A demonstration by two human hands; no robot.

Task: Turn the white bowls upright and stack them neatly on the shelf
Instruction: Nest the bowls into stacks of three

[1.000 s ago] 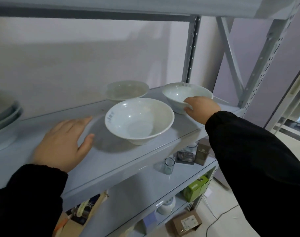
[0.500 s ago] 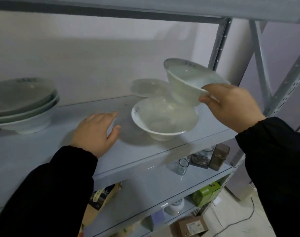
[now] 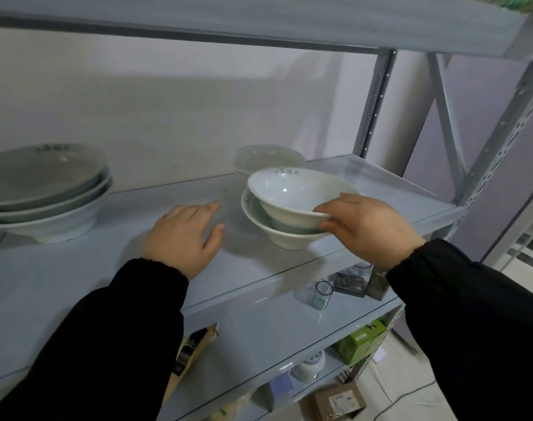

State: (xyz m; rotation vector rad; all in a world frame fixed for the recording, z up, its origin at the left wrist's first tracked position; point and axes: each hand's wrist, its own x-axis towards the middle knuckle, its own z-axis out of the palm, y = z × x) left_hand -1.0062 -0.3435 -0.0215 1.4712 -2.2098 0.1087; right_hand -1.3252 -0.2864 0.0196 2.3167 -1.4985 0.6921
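Observation:
An upright white bowl sits nested, slightly tilted, inside a second upright white bowl near the front of the grey shelf. My right hand grips the upper bowl's near rim, thumb inside. Resting flat on the shelf just left of the pair, my left hand has its fingers apart and holds nothing. A third white bowl stands upright behind them by the wall. At the far left of the shelf is a stack of three larger upright bowls.
A shelf board runs close overhead. Metal uprights and a cross brace stand at the right end. The lower shelf holds a drinking glass and small boxes; a green box and a cardboard box sit below.
My right hand lifted the right-hand bowl off the shelf, carried it left and lowered it into the middle bowl. My left hand stayed flat on the shelf. The view shifted left.

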